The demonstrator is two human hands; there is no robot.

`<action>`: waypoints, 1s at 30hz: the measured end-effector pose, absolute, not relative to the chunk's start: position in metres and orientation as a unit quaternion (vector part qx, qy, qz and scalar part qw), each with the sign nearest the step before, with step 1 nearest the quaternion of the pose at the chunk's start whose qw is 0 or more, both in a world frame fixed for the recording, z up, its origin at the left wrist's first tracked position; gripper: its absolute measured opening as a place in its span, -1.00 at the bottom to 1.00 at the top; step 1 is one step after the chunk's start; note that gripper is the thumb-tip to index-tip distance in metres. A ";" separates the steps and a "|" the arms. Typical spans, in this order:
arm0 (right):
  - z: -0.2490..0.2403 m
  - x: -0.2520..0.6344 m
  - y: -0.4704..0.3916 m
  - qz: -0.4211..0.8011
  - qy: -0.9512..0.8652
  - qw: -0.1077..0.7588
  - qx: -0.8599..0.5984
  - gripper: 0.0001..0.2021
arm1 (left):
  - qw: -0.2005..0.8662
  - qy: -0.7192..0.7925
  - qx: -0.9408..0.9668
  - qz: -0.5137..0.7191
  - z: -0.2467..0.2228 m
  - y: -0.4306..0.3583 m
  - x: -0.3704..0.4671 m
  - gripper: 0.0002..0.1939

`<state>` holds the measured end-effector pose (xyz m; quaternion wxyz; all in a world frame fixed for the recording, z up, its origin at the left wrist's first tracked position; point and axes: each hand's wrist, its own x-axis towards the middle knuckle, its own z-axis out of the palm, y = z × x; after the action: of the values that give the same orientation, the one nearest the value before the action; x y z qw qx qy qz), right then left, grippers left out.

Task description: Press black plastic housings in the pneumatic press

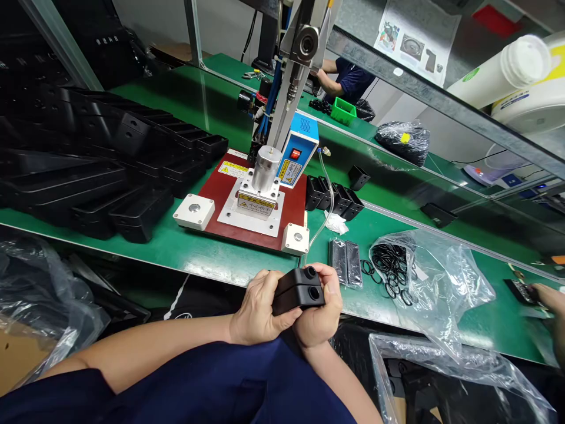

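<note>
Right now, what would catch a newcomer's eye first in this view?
Probably the upright metal press with a silver cylinder on a dark red base plate, mid-bench, with a bright blue box just behind it. Next, the two bare hands in front, gripping a black block with two round holes. Left of the press, long black casings lie heaped.

Two button boxes (184, 215) (291, 241), two bagged bars (338, 262) (354, 263), one green bin (343, 111).

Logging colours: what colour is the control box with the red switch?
Blue, clearest in the head view.
</note>
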<state>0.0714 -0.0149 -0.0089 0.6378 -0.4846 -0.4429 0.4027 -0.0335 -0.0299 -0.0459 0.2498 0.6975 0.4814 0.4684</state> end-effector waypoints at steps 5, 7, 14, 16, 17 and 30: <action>-0.014 0.069 -0.010 0.373 -0.459 0.634 -0.498 -0.62 | 0.219 0.488 0.686 0.493 -0.054 -0.025 -0.031 -0.43; -0.015 0.069 -0.009 0.367 -0.462 0.642 -0.490 -0.60 | 0.204 0.477 0.687 0.509 -0.056 -0.021 -0.029 -0.43; -0.017 0.082 0.012 0.385 -0.432 0.643 -0.502 -0.55 | 0.250 0.499 0.702 0.442 -0.049 -0.009 -0.025 -0.39; -0.015 0.089 0.023 0.426 -0.402 0.620 -0.521 -0.53 | 0.291 0.486 0.725 0.392 -0.040 -0.005 -0.029 -0.35; -0.013 0.092 0.028 0.454 -0.385 0.605 -0.528 -0.52 | 0.314 0.473 0.733 0.375 -0.035 -0.003 -0.033 -0.34; -0.007 0.107 0.032 0.565 -0.416 0.556 -0.446 -0.48 | 0.735 0.263 0.422 0.461 -0.024 0.024 -0.044 -0.28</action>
<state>0.1074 0.0323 -0.0074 0.5555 -0.4456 -0.4163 0.5652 -0.0439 0.0238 -0.0237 0.7350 0.4220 0.2633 0.4609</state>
